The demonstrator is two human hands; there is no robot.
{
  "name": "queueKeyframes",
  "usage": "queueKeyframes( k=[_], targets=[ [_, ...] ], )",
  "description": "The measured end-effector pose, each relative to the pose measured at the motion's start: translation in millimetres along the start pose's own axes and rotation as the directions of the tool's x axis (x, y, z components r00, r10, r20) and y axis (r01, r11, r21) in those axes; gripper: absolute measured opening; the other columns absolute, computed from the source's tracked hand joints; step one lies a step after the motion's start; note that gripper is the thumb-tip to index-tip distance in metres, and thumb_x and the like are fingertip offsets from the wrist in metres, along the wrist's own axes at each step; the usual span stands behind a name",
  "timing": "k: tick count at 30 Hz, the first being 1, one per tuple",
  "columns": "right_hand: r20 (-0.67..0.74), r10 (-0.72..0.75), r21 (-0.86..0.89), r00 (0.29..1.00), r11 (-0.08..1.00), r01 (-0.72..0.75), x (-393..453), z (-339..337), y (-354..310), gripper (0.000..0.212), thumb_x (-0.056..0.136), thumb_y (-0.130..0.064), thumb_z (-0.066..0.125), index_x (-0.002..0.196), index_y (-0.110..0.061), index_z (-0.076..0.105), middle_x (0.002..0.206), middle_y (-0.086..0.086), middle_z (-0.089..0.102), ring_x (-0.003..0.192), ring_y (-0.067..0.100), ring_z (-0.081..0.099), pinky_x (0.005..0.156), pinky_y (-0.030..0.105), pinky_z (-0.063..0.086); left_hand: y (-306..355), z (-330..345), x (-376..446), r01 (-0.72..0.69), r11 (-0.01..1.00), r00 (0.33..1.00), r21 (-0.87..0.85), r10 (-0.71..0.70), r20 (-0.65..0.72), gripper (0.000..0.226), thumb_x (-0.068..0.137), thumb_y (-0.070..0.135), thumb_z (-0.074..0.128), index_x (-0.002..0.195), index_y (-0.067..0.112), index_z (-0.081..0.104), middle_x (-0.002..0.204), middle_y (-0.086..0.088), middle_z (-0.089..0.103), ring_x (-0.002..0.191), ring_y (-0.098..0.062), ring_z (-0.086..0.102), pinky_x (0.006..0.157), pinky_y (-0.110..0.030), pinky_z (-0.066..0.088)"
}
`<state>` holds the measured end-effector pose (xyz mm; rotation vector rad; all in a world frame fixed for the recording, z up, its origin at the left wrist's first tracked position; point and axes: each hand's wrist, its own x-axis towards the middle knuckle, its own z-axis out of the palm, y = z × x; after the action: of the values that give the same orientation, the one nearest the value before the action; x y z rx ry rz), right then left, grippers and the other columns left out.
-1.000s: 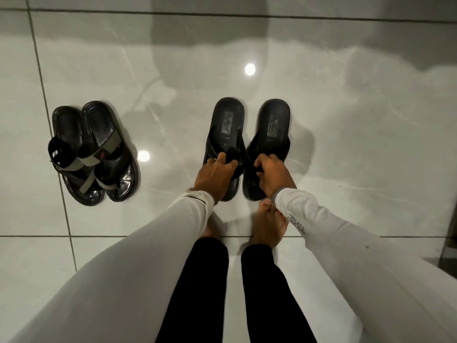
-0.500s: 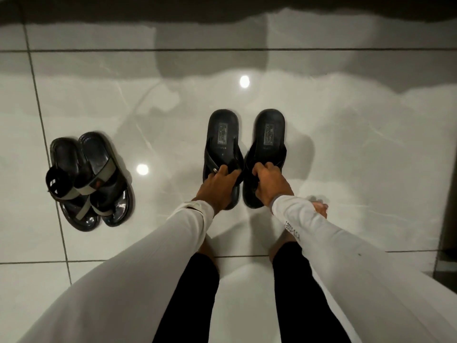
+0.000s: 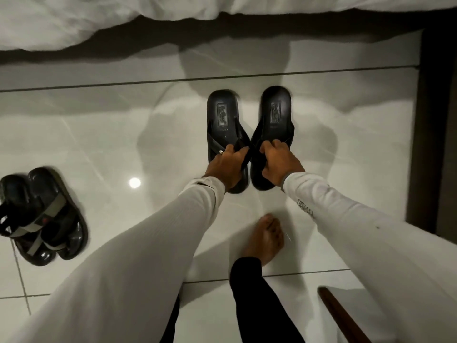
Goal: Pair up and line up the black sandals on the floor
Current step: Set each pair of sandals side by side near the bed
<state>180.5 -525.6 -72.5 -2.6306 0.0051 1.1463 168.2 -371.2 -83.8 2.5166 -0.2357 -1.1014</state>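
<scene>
Two black flip-flop sandals are side by side in front of me, toes toward me, heels toward the bed. My left hand [image 3: 227, 167] grips the straps of the left sandal [image 3: 222, 115]. My right hand [image 3: 279, 162] grips the straps of the right sandal [image 3: 275, 112]. Both look lifted off the white tiled floor [image 3: 123, 144], though their blurred edges make this unsure. A second pair of black sandals with grey straps [image 3: 42, 216] lies together on the floor at the far left, apart from my hands.
White bedding [image 3: 99, 18] hangs over a dark gap along the top. A dark wooden frame [image 3: 430, 120] runs down the right side. A brown wooden piece [image 3: 341, 315] sticks in at the bottom right. My bare foot [image 3: 267, 238] stands on the tiles below my hands.
Both hands have carried the flip-flop pair forward toward the bed. I have stepped forward, so the strapped pair now sits further back at the left, and the bedding has come into view.
</scene>
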Motion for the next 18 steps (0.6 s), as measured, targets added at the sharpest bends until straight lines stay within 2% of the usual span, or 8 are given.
queueKeyframes(
  k=[12,15,18],
  targets=[
    [0.047,-0.011,-0.104,0.999,0.994,0.016,-1,-23,37,0.044,0.08,-0.011,0.063,0.122,-0.011,0.05,0.121,0.017,0.051,0.116,0.038,0.05,0.083,0.046,0.054,36,2,12,-0.037,0.999,0.999,0.014,0.037,-0.013,0.061,0.096,0.009,0.046,0.154,0.02,0.033,0.135,-0.021,0.048,0.111,-0.049,0.062,0.1,-0.053,0.052],
    [0.028,0.006,-0.113,1.0,0.994,-0.003,-9,-22,32,0.049,0.081,-0.012,0.063,0.128,-0.012,0.048,0.125,0.018,0.05,0.116,0.039,0.05,0.083,0.046,0.053,37,2,4,-0.045,0.999,0.999,0.012,0.045,-0.028,0.06,0.098,0.011,0.044,0.156,0.02,0.03,0.143,-0.02,0.044,0.113,-0.049,0.061,0.1,-0.054,0.051],
    [-0.058,0.003,-0.167,0.998,0.986,-0.012,-24,-20,19,0.059,0.081,-0.017,0.066,0.136,-0.014,0.044,0.132,0.018,0.049,0.116,0.04,0.052,0.086,0.047,0.051,31,2,-17,-0.03,0.999,0.998,0.022,0.032,-0.061,0.061,0.1,0.022,0.046,0.157,0.018,0.026,0.158,-0.021,0.031,0.121,-0.048,0.058,0.104,-0.053,0.049]
  ],
)
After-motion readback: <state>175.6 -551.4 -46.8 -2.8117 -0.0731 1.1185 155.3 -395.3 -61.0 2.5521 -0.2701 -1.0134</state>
